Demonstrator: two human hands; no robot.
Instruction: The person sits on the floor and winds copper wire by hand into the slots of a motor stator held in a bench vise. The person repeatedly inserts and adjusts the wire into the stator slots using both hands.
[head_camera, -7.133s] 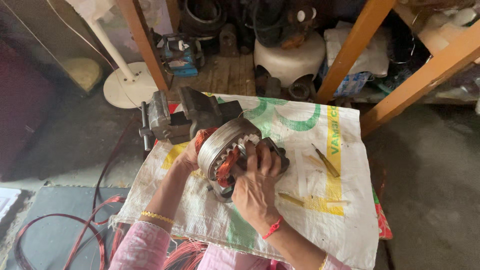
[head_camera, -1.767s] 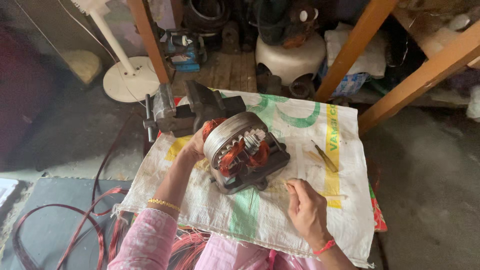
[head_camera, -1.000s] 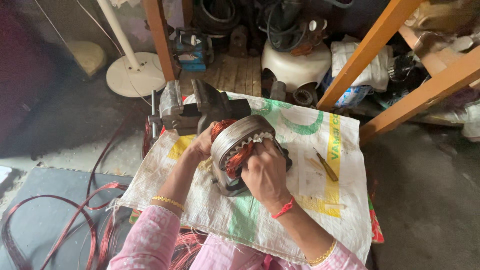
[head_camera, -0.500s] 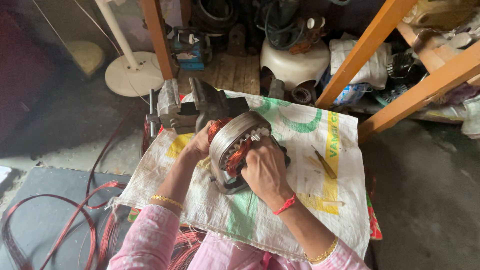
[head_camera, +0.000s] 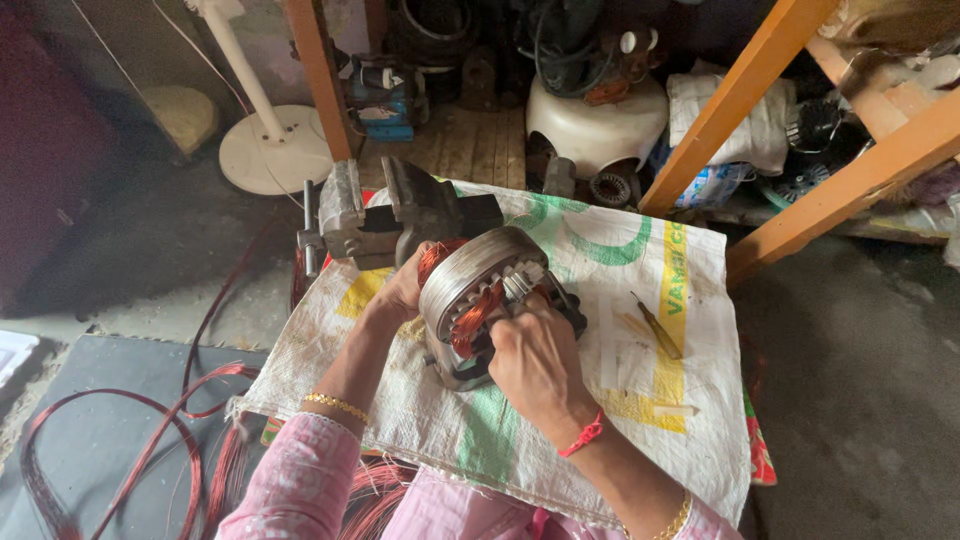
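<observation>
A person in pink sleeves works over a woven sack (head_camera: 640, 300) spread across a small table. A round metal motor stator (head_camera: 480, 300) with copper windings stands tilted near the sack's middle. The left hand (head_camera: 405, 290) grips its outer rim on the far-left side. The right hand (head_camera: 530, 355) rests closed on its front face, fingers curled into the windings. A grey bench vise (head_camera: 380, 215) sits at the sack's far-left corner. A screwdriver (head_camera: 657, 325) lies toward the right edge.

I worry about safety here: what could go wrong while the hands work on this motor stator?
1. The right hand presses into the copper windings; fingers may be cut, or wire insulation scraped.
2. The stator is tilted on the sack, steadied only by the left hand; it may roll.
</observation>
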